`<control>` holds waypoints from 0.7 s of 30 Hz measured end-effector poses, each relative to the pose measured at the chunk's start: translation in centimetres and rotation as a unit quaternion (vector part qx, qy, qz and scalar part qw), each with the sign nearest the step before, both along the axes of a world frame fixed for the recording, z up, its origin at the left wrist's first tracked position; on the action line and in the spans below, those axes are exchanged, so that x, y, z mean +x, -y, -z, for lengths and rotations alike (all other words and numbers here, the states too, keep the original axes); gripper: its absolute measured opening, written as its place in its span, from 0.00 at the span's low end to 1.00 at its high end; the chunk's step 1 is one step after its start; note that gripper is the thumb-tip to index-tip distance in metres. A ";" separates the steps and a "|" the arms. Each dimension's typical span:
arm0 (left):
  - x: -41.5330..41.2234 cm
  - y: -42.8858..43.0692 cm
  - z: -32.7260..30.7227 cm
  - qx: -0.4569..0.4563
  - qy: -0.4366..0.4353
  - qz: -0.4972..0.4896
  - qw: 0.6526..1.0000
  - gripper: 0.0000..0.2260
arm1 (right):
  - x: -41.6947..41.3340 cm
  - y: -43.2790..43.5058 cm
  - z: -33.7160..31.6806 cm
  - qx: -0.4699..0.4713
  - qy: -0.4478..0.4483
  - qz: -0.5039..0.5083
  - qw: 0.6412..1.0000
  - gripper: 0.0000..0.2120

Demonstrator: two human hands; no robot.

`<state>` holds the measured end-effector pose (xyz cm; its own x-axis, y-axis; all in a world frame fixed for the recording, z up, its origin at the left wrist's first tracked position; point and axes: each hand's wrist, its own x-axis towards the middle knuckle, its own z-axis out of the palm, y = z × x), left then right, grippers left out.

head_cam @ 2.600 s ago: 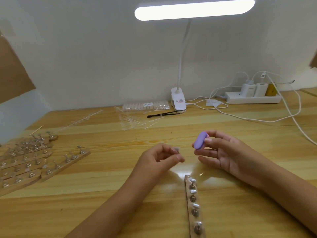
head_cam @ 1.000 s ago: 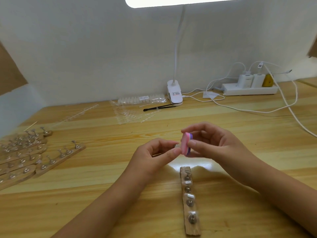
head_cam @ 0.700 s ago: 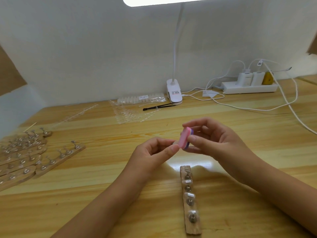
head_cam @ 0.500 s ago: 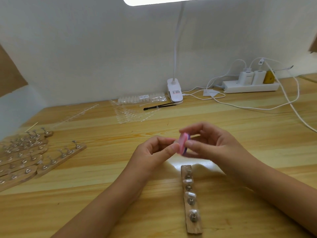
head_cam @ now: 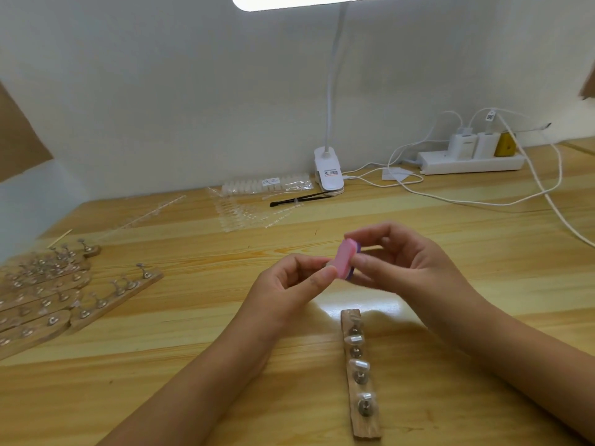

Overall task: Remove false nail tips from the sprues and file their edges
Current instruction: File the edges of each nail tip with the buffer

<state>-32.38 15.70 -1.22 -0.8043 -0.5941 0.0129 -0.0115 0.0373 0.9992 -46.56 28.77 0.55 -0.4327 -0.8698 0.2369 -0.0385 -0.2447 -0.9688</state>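
Left hand (head_cam: 289, 286) is raised above the desk (head_cam: 161, 365), thumb and forefinger pinched together on a small false nail tip (head_cam: 329, 267), which the fingertips largely hide. Right hand (head_cam: 415, 268) grips a pink-and-purple file block (head_cam: 345, 259) between thumb and forefinger, with the block's pink face against the pinched tip; the remaining fingers are curled behind it. Both hands meet over the middle of the desk. Directly below them lies a wooden holder strip (head_cam: 362, 410), running toward the camera, carrying a row of metal stands with pearly nail tips (head_cam: 359, 364) seated on some. At far left, further wooden strips (head_cam: 109, 300) with stands lie side by side and partly overlapped. Toward the rear wall: clear sprues (head_cam: 244, 217) spread flat, a clear packet of nail tips (head_cam: 267, 185), black tweezers (head_cam: 299, 199), the white clamp base of a lamp (head_cam: 328, 172), and a white power strip (head_cam: 470, 163) with chargers plugged in and cables trailing right.
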 end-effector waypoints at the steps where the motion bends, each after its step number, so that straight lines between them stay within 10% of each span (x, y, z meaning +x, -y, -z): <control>1: 0.0 0.0 0.0 0.004 -0.003 -0.001 1.000 0.15 | 0.0 0.0 0.0 -0.012 0.006 0.006 1.000 0.15; 21: 0.0 0.2 0.1 -0.008 -0.007 0.007 1.000 0.15 | 0.5 0.2 0.1 -0.011 0.001 0.019 1.000 0.15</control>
